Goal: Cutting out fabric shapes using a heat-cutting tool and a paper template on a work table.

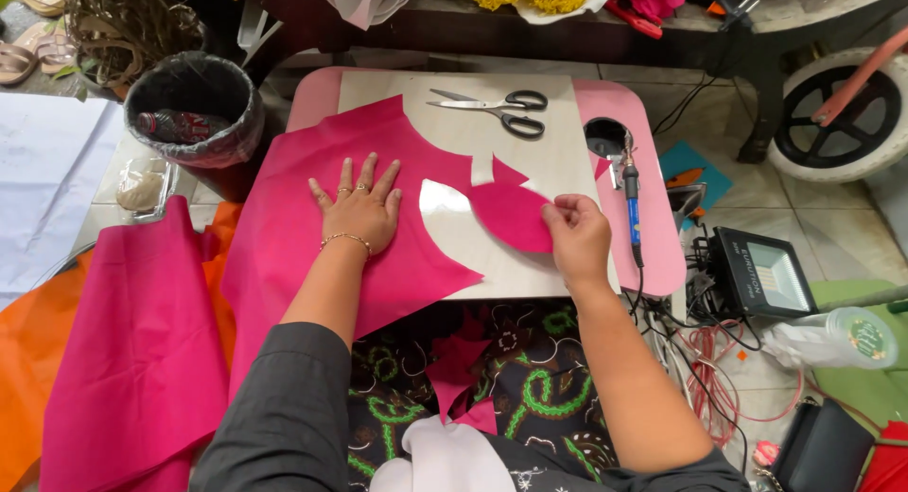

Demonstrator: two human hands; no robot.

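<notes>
Large fabric sheet (312, 237) under the left hand (357, 208): magenta pink; oval cut piece (511, 218) held by the right hand (575, 235): the same magenta; worktop (558, 151): pale beige centre with pink edges. Scissors (497, 109): silver blades, black handles; soldering tool (632, 203): blue grip, black cord; bin (194, 123): black liner; folded cloth (28, 360) at left: orange beside more magenta. Lap garment (539, 378): black with green and white motifs; sleeves (284, 416): dark grey; bracelet (345, 237): gold.

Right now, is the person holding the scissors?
No. The scissors lie untouched at the far side of the small table, while the right hand pinches a pink petal-shaped piece and the left hand presses pink fabric.
</notes>
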